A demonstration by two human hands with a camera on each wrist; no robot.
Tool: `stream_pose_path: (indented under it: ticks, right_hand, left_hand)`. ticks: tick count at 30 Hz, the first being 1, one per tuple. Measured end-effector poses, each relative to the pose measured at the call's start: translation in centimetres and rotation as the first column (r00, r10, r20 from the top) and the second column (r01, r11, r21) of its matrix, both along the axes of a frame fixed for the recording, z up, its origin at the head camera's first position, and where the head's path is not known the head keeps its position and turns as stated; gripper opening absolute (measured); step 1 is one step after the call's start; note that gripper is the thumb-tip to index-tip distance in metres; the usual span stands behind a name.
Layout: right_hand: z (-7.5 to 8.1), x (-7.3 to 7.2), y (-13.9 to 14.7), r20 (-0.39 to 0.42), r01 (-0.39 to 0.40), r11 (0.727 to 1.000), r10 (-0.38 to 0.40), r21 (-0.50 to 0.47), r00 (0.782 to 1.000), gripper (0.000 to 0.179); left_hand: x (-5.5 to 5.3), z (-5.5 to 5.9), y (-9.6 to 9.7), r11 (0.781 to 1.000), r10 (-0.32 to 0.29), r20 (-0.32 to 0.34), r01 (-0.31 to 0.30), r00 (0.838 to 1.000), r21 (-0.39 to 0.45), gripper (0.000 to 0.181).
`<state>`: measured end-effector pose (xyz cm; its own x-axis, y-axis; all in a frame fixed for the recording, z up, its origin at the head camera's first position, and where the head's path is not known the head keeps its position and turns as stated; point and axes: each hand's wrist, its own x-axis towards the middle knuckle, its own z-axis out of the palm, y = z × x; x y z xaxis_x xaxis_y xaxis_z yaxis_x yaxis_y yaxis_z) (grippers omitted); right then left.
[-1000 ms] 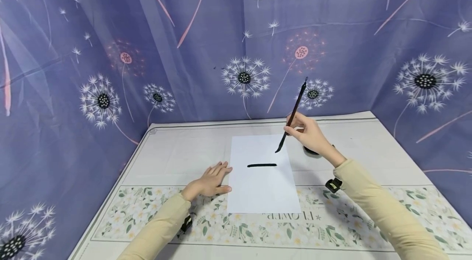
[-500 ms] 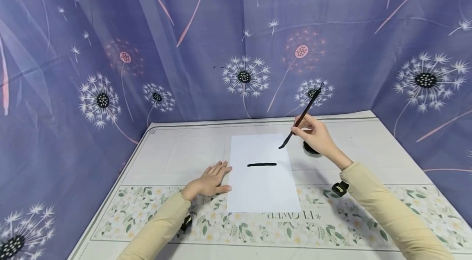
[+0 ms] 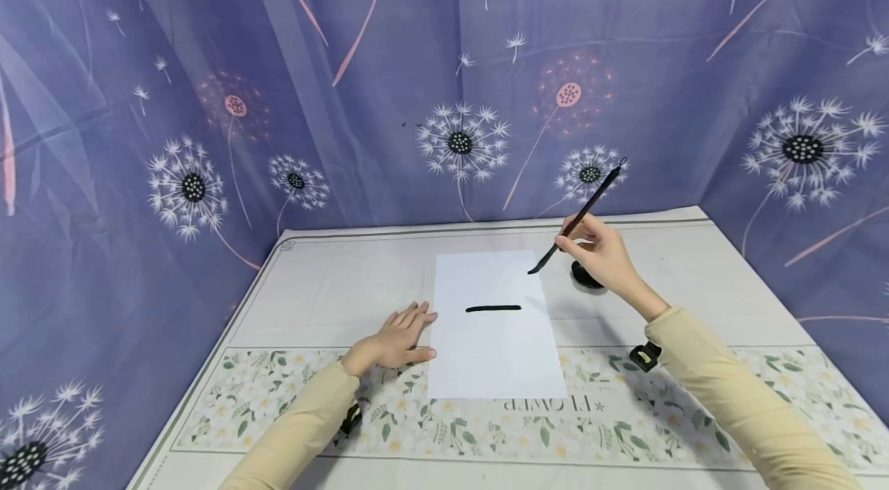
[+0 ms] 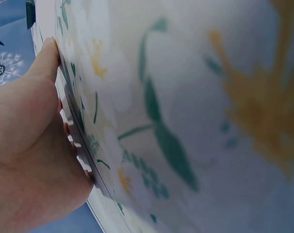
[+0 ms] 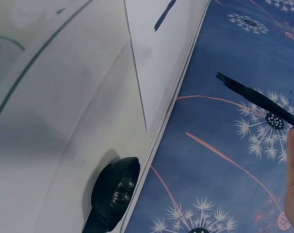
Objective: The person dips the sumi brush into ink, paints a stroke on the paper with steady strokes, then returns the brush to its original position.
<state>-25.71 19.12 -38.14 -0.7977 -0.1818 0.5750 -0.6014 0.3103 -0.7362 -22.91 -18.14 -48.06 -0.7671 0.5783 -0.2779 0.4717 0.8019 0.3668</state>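
A white sheet of paper [image 3: 496, 359] lies on the table with one black horizontal stroke [image 3: 493, 309] across it. My left hand [image 3: 392, 341] rests flat by the sheet's left edge, fingers spread, fingertips at the paper. Between thumb and fingers, my right hand [image 3: 599, 251] pinches a dark writing brush [image 3: 586, 208]. The brush slants, its black tip [image 5: 229, 82] down and to the left, held in the air above the paper's upper right part. Beside and partly behind the right hand stands a small round black ink dish [image 5: 115, 194], with dark liquid visible inside.
A white tablecloth [image 3: 347, 274] with a printed floral band [image 3: 278, 397] covers the table. Purple curtains [image 3: 375, 166] with dandelion prints hang behind and at both sides. Each wrist wears a black device, such as the right one [image 3: 646, 356].
My right hand has moved right and slightly away with the brush, which leans further right at its top. More of the ink dish shows. The left hand has stayed put.
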Motion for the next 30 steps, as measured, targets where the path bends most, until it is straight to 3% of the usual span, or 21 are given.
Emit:
stream_pose_path:
  ticks: [10,18,30]
  right_hand:
    - [-0.38,-0.14,0.18,0.015,0.022,1.000,-0.022,-0.022,1.000,0.015]
    - [-0.69,-0.09,0.39,-0.026,0.053,0.998,-0.054,-0.036,0.998,0.014]
    - [-0.77,-0.02,0.87,-0.088,0.133,0.991,-0.129,0.035,0.988,0.013]
  left_hand:
    - [-0.05,0.21,0.06,1.000,0.000,-0.003,0.000,1.000,-0.010,0.071]
    - [0.02,0.09,0.12,1.000,0.005,-0.003,-0.005,1.000,-0.015,0.071]
    - [-0.01,0.05,0.13,1.000,0.007,-0.003,-0.007,1.000,-0.020,0.071]
